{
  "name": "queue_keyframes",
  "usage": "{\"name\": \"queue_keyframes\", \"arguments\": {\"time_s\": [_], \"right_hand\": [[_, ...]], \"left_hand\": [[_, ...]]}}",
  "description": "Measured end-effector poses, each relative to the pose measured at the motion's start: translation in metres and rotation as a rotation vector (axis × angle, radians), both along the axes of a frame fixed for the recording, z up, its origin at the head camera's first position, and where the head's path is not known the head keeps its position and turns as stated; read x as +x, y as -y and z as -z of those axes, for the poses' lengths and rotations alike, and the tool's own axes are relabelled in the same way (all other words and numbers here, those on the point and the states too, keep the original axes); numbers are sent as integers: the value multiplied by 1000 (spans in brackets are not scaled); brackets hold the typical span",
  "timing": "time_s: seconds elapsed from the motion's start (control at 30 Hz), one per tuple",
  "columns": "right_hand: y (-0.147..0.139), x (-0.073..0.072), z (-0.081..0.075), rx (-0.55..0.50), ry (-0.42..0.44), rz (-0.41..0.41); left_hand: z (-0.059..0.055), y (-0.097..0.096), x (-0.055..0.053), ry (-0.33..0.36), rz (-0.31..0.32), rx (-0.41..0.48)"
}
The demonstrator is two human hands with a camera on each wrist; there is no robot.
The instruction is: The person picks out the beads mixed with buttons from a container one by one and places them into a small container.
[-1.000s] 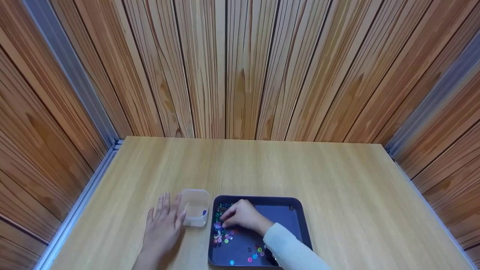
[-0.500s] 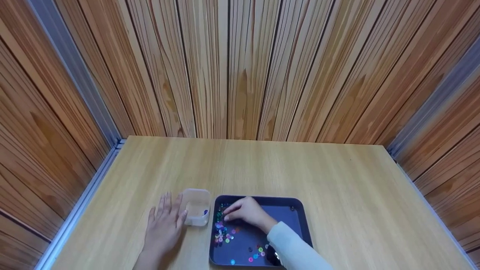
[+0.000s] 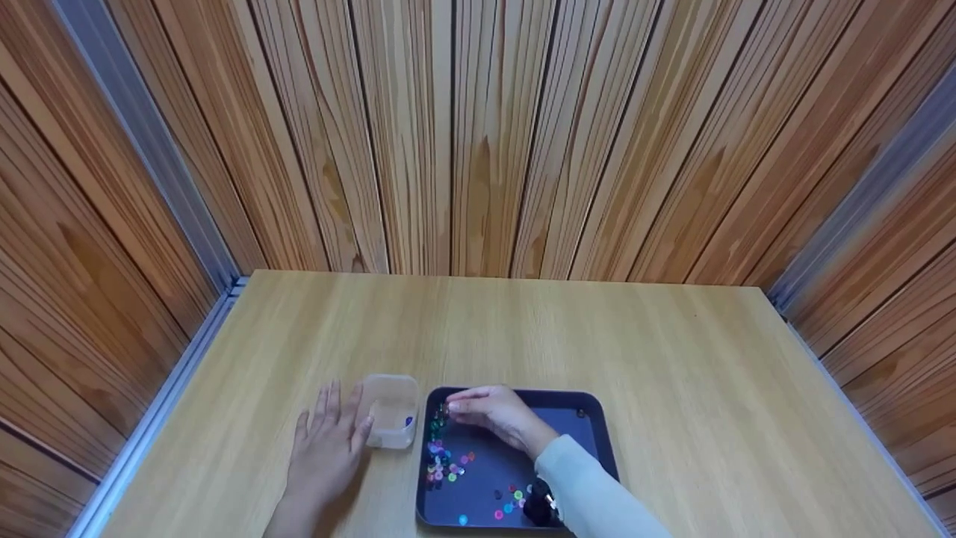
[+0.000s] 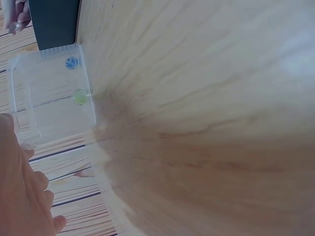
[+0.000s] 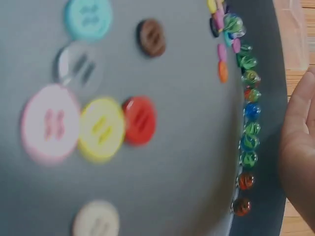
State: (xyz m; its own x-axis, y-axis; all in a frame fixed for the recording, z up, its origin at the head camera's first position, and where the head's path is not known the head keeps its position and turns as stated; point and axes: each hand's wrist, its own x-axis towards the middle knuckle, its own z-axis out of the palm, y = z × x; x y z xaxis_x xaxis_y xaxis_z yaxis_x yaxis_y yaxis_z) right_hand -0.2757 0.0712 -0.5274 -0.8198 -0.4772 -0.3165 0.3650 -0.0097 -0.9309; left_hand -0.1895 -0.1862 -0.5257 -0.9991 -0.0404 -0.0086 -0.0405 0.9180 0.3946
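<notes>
My left hand [image 3: 325,452] lies with its fingers extended along the left side of a clear plastic container [image 3: 385,441], its thumb by the container's near side. Through the container's wall in the left wrist view show a blue marble [image 4: 72,62] and a yellow-green marble [image 4: 80,96]. Over the left part of a dark tray [image 3: 553,448], my right hand [image 3: 500,417] pinches a small glassy thing [image 4: 14,27], apparently a clear marble, between thumb and fingers. A row of glass marbles [image 5: 250,129] lines the tray's left wall.
Loose colourful buttons [image 5: 101,129] lie flat in the tray, some gathered near its left side and some near its front. A lone marble [image 3: 580,412] sits in the far right corner. A wood-plank wall [image 3: 478,149] stands behind the table [image 3: 672,373].
My right hand has risen from the marbles and moved slightly away toward the tray's far left, its fingertips now together. The left hand and the container have stayed in place.
</notes>
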Motion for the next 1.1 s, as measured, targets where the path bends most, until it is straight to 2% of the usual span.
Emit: {"name": "queue_keyframes", "arguments": {"time_s": [0.13,0.27,0.47,0.63,0.87,0.93,1.1], "right_hand": [[4,-2,-6,-62,64,41],[10,-4,-14,-51,38,31],[24,-4,-25,80,-112,-31],[36,-4,-38,250,-249,-27],[56,0,-47,398,-518,-55],[60,2,-48,429,-553,-78],[68,5,-49,485,-565,-120]], "left_hand": [[0,1,-1,20,-1,9],[-1,1,-1,28,0,12],[0,2,-1,41,-12,3],[1,-1,-2,58,-14,19],[3,-1,1,-28,-8,-12],[4,0,1,-35,-5,-14],[4,2,1,-44,2,-8]]}}
